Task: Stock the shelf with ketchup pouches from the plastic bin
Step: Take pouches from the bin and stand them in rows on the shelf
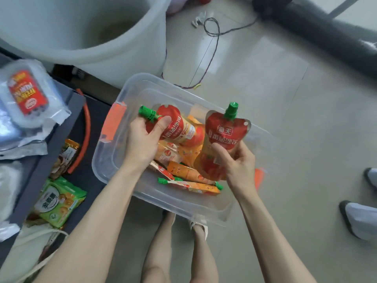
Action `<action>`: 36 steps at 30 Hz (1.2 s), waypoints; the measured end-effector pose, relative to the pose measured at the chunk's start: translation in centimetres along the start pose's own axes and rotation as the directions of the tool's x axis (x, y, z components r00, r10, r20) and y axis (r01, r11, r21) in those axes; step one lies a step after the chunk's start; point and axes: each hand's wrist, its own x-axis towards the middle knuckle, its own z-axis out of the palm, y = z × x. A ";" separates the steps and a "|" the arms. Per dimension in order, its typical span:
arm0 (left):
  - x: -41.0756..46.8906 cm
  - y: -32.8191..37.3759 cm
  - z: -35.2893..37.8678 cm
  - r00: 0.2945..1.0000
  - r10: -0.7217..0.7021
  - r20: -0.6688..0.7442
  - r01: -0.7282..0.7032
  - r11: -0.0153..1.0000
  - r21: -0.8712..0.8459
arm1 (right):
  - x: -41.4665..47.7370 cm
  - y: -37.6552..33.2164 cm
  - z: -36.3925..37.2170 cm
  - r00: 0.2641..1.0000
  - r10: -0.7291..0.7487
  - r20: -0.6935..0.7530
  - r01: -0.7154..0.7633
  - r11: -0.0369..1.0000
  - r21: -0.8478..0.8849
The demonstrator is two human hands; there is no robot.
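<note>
A clear plastic bin (114, 172) with orange latches sits on the floor and holds several ketchup pouches (189, 172) with green caps. My left hand (145, 139) grips one red pouch (179, 129) near its green spout, tilted over the bin. My right hand (237, 162) holds a second red pouch (225, 131) upright above the bin, cap pointing up. The dark shelf (49, 152) stands to the left of the bin.
On the shelf lie clear wrapped packs with a red label (27, 92), and green snack packets (59, 201) lower down. A large white tub (81, 29) stands behind the bin. A thin cable (210, 31) lies on the tiled floor. Another person's shoes (361, 219) are at right.
</note>
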 end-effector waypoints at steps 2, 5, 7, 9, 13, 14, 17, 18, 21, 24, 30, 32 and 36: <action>-2.2 2.3 -2.2 1.000 0.023 0.012 -0.023 0.999 -0.043 | -1.7 -2.3 0.1 0.995 -0.006 0.102 0.007 1.000 -0.006; -7.3 5.5 -5.1 1.000 0.006 0.001 -0.006 0.988 -0.155 | -5.1 -6.0 0.4 0.966 -0.037 0.258 0.054 0.997 -0.062; -11.5 7.5 -7.0 0.999 -0.015 -0.049 0.004 0.976 -0.220 | -8.1 -8.7 0.1 0.924 0.001 0.383 0.013 0.999 -0.035; -15.7 9.2 -8.6 0.987 -0.062 -0.148 0.012 0.948 -0.319 | -11.3 -11.1 -0.1 0.854 0.045 0.518 -0.050 0.999 -0.005; -23.9 12.2 -11.0 0.900 -0.208 -0.384 -0.026 0.852 -0.523 | -18.0 -15.1 -0.1 0.725 0.063 0.686 -0.074 0.997 -0.014; -25.6 12.6 -11.6 0.870 -0.255 -0.423 -0.049 0.807 -0.588 | -19.6 -15.9 0.2 0.698 0.064 0.713 -0.068 0.997 -0.024; -31.0 13.3 -13.2 0.869 -0.358 -0.341 -0.049 0.624 -0.780 | -24.0 -17.9 1.3 0.623 0.039 0.781 0.011 0.998 -0.058; -32.7 13.2 -14.0 0.898 -0.337 -0.284 -0.035 0.588 -0.808 | -25.5 -18.6 2.0 0.597 0.028 0.802 0.050 0.996 -0.072; -38.0 12.2 -17.2 0.944 -0.255 -0.210 -0.017 0.596 -0.802 | -29.4 -20.2 4.2 0.496 0.047 0.867 0.108 0.987 -0.116; -42.5 11.0 -21.1 0.883 -0.256 -0.393 -0.145 0.647 -0.748 | -33.6 -21.4 7.2 0.410 0.052 0.911 0.153 0.980 -0.124; -50.4 9.4 -29.1 0.643 -0.225 -0.732 -0.329 0.781 -0.530 | -43.5 -22.8 14.1 0.268 -0.023 0.963 0.198 0.980 -0.031; -53.1 8.5 -32.2 0.596 -0.193 -0.779 -0.372 0.794 -0.481 | -47.3 -22.9 16.6 0.232 -0.042 0.972 0.205 0.979 -0.007; -58.3 6.5 -38.5 0.557 -0.145 -0.818 -0.412 0.807 -0.424 | -54.5 -22.4 20.8 0.193 -0.097 0.976 0.265 0.963 0.043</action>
